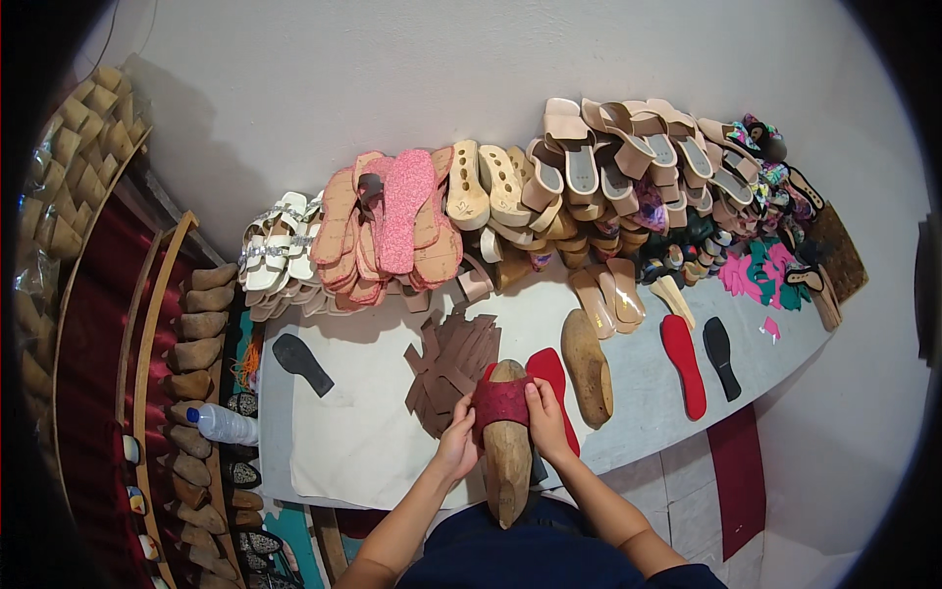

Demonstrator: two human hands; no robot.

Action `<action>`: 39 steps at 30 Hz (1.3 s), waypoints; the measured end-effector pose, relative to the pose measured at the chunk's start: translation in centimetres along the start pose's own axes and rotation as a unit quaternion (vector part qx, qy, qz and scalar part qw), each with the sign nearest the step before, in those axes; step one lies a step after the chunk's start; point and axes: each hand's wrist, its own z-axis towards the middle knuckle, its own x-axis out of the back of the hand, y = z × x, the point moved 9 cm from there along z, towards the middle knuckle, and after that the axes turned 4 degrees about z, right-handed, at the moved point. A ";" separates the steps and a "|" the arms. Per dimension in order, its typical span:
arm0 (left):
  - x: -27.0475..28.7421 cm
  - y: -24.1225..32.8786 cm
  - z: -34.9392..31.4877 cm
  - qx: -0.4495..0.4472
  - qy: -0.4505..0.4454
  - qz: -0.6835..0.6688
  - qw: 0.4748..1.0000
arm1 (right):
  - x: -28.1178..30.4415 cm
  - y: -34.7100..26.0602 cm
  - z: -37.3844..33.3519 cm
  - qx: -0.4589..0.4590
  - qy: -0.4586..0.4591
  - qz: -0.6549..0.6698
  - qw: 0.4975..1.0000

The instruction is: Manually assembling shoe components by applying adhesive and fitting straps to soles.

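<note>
A wooden shoe last (507,476) stands out toward me over the table's near edge, its toe end pointing away. Across its front lies a dark red shoe strap (502,404), pressed round the wood. My left hand (458,442) grips the strap's left side, and my right hand (551,417) pinches its right side with the thumb on top. A red insole (552,388) lies just beyond my right hand, partly covered by it. Farther right rests a second wooden last (587,373). Brown strips (453,363) are heaped beyond my left hand.
Stacked sandals (599,157) and pink soles (407,211) line the table's back against the wall. On the right lie a red insole (684,368) and a black sole (721,358). A black piece (302,363) and a water bottle (224,424) are at left, beside racked lasts (201,326).
</note>
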 end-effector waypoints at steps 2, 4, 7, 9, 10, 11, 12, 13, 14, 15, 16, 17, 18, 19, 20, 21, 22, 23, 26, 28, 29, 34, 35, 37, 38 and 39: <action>0.2 0.7 -0.1 -0.021 0.013 0.019 1.000 | 0.2 0.0 0.0 0.009 -0.001 -0.011 1.000; 0.0 1.8 -0.2 -0.041 0.002 -0.016 0.999 | 0.1 -0.1 0.0 0.023 -0.007 -0.025 0.999; 0.1 0.7 0.9 -0.006 -0.014 -0.025 1.000 | 0.2 0.2 0.1 0.001 -0.012 -0.003 1.000; -0.3 -0.3 1.0 0.031 -0.030 -0.040 0.998 | -0.5 -0.6 0.0 0.007 -0.032 -0.020 0.999; -0.4 -0.8 0.9 0.053 -0.028 -0.045 0.997 | -1.0 -0.9 -0.1 0.013 -0.051 -0.037 0.998; -0.6 -1.4 0.8 0.075 -0.026 -0.050 0.996 | -1.1 -1.0 0.1 0.024 -0.056 -0.072 0.996; -0.8 -1.5 0.9 0.074 -0.027 -0.051 0.996 | -1.0 -1.4 0.1 0.024 -0.056 -0.073 0.995; -0.8 -1.5 0.9 0.076 -0.025 -0.043 0.996 | -1.2 -2.2 -0.1 0.017 -0.065 -0.106 0.992; -0.8 -1.5 0.9 0.078 -0.023 -0.035 0.996 | -1.4 -2.8 -0.2 0.009 -0.075 -0.139 0.987; -0.9 -1.3 0.8 0.077 -0.022 -0.036 0.996 | -1.4 -3.1 -0.2 0.009 -0.075 -0.140 0.987; -1.2 -1.2 0.7 0.082 -0.022 -0.025 0.996 | -1.8 -3.4 -0.2 0.017 -0.098 -0.160 0.982; -1.4 -1.1 0.6 0.087 -0.021 -0.014 0.996 | -2.2 -3.7 -0.3 0.025 -0.121 -0.180 0.976; -1.6 -1.0 0.7 0.087 -0.022 -0.014 0.996 | -2.2 -4.2 -0.4 0.025 -0.120 -0.181 0.976; -1.5 -0.7 0.7 0.073 -0.021 -0.029 0.997 | -2.6 -4.8 -0.6 0.042 -0.129 -0.197 0.971; -1.5 -0.4 0.7 0.060 -0.021 -0.044 0.997 | -3.0 -5.3 -0.8 0.059 -0.136 -0.212 0.966; -1.0 -0.8 0.8 0.060 -0.020 -0.044 0.997 | -3.2 -5.1 -1.0 0.059 -0.137 -0.212 0.966; 0.1 -1.0 1.3 0.037 0.003 -0.064 0.997 | -3.4 -4.8 -1.3 0.057 -0.131 -0.253 0.957; 1.1 -1.1 1.6 0.013 0.026 -0.083 0.996 | -3.6 -4.6 -1.4 0.054 -0.125 -0.294 0.946; 2.2 -1.5 1.8 -0.004 0.026 -0.139 0.990 | -4.6 -5.9 -2.3 0.060 -0.105 -0.301 0.946; 2.5 -1.6 1.7 -0.005 0.037 -0.150 0.988 | -4.9 -6.5 -2.8 0.085 -0.083 -0.287 0.951; 3.2 -1.9 1.7 -0.008 0.050 -0.149 0.988 | -5.3 -7.6 -3.2 0.160 -0.064 -0.374 0.911; 1.8 -1.1 1.1 0.033 0.037 -0.146 0.988 | -3.9 -6.1 -1.0 0.139 -0.122 -0.360 0.914; 0.7 0.0 0.7 0.022 0.018 -0.148 0.989 | -3.1 -4.5 -0.1 0.008 -0.158 -0.199 0.967; 0.1 0.4 0.4 0.024 -0.011 -0.166 0.986 | -3.0 -3.6 0.8 -0.036 -0.176 -0.072 0.981; 0.2 0.4 0.3 0.022 -0.008 -0.167 0.986 | -2.5 -3.3 1.0 -0.037 -0.180 -0.072 0.980; 0.1 0.6 0.4 0.017 -0.014 -0.156 0.987 | -2.3 -2.5 1.0 -0.094 -0.209 -0.030 0.973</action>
